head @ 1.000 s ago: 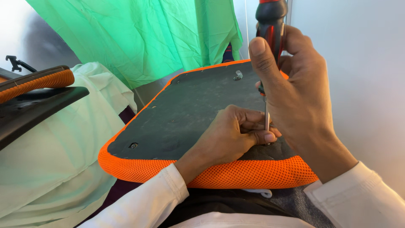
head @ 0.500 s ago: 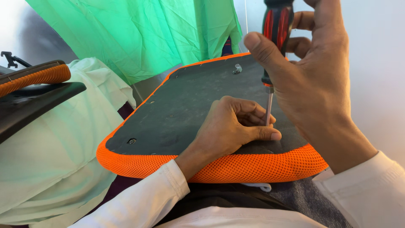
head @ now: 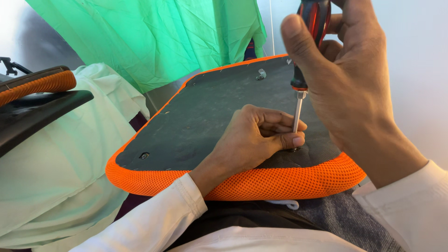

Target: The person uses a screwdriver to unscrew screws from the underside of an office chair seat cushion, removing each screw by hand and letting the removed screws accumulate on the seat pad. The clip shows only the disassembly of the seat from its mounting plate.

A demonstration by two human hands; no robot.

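Note:
An upturned chair seat (head: 205, 112) with a dark grey underside and orange mesh rim lies across my lap. My right hand (head: 350, 84) grips the red and black handle of a screwdriver (head: 310, 28), held upright. Its metal shaft (head: 297, 114) points down onto the seat's near right corner. My left hand (head: 254, 137) rests curled on the underside, its fingertips pinched around the tip of the shaft where it meets the board. Whether a screw sits under the tip is hidden by the fingers.
A metal insert (head: 261, 73) shows at the far side of the seat and a screw hole (head: 144, 155) at the near left corner. Another orange and black chair part (head: 37, 93) lies at the left on pale cloth. Green fabric (head: 154, 37) hangs behind.
My right hand has lifted slightly and turned on the screwdriver handle. The left hand stays at the tip and the seat has not moved.

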